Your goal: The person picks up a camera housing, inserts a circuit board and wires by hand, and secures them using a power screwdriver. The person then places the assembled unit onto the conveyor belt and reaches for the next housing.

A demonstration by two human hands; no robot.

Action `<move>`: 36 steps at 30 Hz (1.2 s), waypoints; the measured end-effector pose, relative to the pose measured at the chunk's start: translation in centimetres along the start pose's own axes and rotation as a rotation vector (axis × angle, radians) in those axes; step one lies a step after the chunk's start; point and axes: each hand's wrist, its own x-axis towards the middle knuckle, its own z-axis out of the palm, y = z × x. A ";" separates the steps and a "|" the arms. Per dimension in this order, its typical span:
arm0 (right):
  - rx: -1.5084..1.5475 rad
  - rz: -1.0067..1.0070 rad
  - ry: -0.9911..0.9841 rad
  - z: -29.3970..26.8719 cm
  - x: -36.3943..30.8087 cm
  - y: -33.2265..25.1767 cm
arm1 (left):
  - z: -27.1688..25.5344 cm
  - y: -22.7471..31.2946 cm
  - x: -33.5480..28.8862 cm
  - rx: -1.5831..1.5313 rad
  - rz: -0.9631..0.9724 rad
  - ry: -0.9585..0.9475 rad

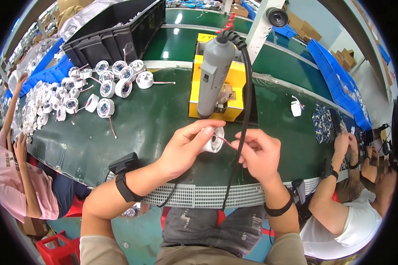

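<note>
Between the thumb and fingers of my left hand [186, 146] is a small round white plastic housing [216, 145], its open side turned to the right. A thin red and white wire lead [226, 141] comes out of it. The fingertips of my right hand [262, 152] are pinched on that lead. Just beyond the hands, a grey electric screwdriver [216, 66] hangs tip down in front of a yellow fixture [237, 90]. Its black cable [247, 84] passes in front of my right fingers.
Many white housings [106, 107] with leads lie at the left, below a black crate [115, 42]. On the right are a single white housing [296, 108], piled small circuit boards [322, 123] and a blue bin [336, 75]. People work at both sides of the green bench [146, 128].
</note>
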 end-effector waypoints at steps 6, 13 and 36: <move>0.503 0.372 -0.155 -0.2 0.2 -0.1 | 0.3 0.1 0.0 -0.135 0.023 -0.068; 0.495 0.231 -0.126 1.5 -0.7 0.2 | 0.3 -0.5 -0.1 -0.125 0.030 -0.190; -0.148 -0.077 0.067 4.0 4.4 -1.3 | 0.1 -1.3 0.3 0.240 -0.190 0.055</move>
